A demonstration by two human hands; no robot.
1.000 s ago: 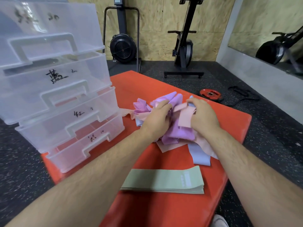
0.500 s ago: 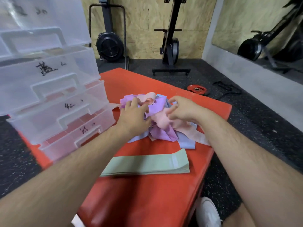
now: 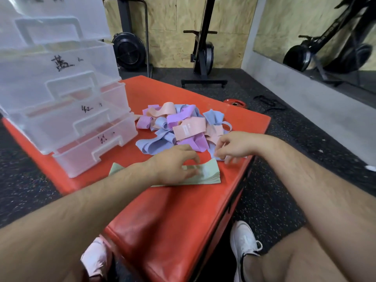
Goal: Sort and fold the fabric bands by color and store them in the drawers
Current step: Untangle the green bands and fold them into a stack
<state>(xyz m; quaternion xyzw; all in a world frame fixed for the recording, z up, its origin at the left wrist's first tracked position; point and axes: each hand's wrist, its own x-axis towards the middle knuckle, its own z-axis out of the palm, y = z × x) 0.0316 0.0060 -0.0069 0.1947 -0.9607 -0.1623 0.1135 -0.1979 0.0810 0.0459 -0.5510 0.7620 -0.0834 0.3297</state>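
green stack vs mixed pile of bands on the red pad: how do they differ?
Green stack is one colour; mixed pile has pink, purple and blue bands. Green stack lies flat, edges aligned; mixed pile is loose and tangled. Green stack is nearer, with the left hand resting on it; mixed pile lies farther back. Shared: both are fabric bands on the red pad, outside the drawers.

A: Your left grip (image 3: 175,165) lies flat on the folded green bands (image 3: 209,174).
B: And your right grip (image 3: 236,146) curls beside the tangled pile's (image 3: 183,127) blue band (image 3: 212,149), contact too blurred to tell.
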